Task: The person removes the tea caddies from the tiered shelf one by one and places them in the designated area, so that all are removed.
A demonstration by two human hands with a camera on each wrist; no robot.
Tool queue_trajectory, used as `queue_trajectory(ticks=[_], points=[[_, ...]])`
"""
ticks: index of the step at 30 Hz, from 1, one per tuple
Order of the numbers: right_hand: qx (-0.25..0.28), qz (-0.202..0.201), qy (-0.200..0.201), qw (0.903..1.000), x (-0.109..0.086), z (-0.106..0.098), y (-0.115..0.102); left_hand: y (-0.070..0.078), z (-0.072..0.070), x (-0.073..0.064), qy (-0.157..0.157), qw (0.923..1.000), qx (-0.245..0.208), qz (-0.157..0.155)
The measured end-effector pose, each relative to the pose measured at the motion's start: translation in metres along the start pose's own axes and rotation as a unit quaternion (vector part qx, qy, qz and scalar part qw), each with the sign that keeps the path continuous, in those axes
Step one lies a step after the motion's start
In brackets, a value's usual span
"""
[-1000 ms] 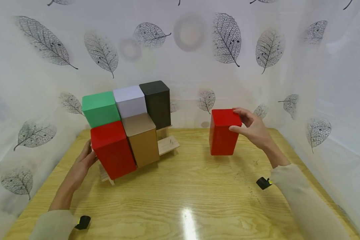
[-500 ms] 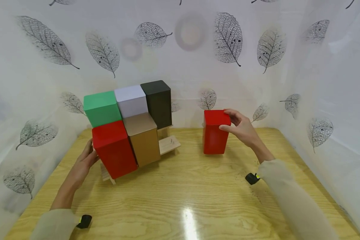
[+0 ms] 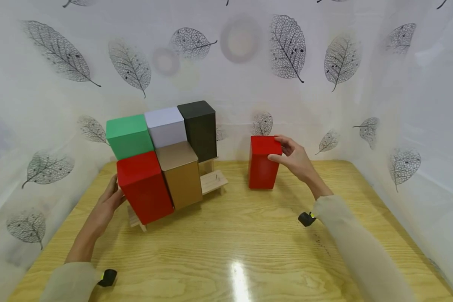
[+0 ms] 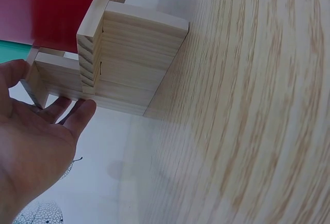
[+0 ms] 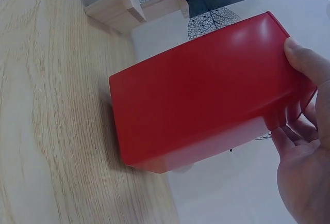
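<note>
My right hand (image 3: pixel 294 160) holds a tall red box (image 3: pixel 263 167) by its top end, thumb on the front side and fingers behind. In the right wrist view this red box (image 5: pixel 201 95) is tilted, its bottom close to the table. My left hand (image 3: pixel 105 205) is at the left end of a stepped wooden rack (image 3: pixel 213 181). In the left wrist view, thumb and fingers (image 4: pixel 80 118) lie either side of a plank of the rack (image 4: pixel 139 53). On its front step stand another red box (image 3: pixel 147 191) and a gold-brown box (image 3: pixel 182 182).
Behind them, on the rack's back step, stand a green box (image 3: pixel 130 136), a pale lilac box (image 3: pixel 166 126) and a black box (image 3: pixel 198 132). The front step's right end is bare. A leaf-print curtain (image 3: pixel 211 84) closes in the wooden table (image 3: pixel 196 260).
My right hand has moved left with the red box, towards the rack, and the box is slightly higher in view. The left hand stays at the rack.
</note>
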State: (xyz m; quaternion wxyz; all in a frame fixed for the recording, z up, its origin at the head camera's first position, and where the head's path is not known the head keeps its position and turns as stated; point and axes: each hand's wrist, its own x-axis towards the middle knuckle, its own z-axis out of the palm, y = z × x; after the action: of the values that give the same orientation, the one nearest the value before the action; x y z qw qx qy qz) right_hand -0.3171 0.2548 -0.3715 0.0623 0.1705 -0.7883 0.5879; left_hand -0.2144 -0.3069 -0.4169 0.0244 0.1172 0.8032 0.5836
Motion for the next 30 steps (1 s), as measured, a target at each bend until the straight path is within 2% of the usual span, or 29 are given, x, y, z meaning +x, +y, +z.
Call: queue_trajectory(ticks=[15,21,30], points=[[0.035,0.004,-0.015,0.9993,0.009,0.003,0.017,0.001,0.003,0.002,-0.002,1.0000,-0.010,0.001],[0.024,0.023,-0.033,0.9989,0.012,0.002,0.016,0.002,0.003,0.001,-0.001,0.9999,-0.011,0.005],[0.027,0.020,-0.039,0.9987,0.013,0.004,0.017,0.001,0.002,0.001,0.004,1.0000,-0.008,0.003]])
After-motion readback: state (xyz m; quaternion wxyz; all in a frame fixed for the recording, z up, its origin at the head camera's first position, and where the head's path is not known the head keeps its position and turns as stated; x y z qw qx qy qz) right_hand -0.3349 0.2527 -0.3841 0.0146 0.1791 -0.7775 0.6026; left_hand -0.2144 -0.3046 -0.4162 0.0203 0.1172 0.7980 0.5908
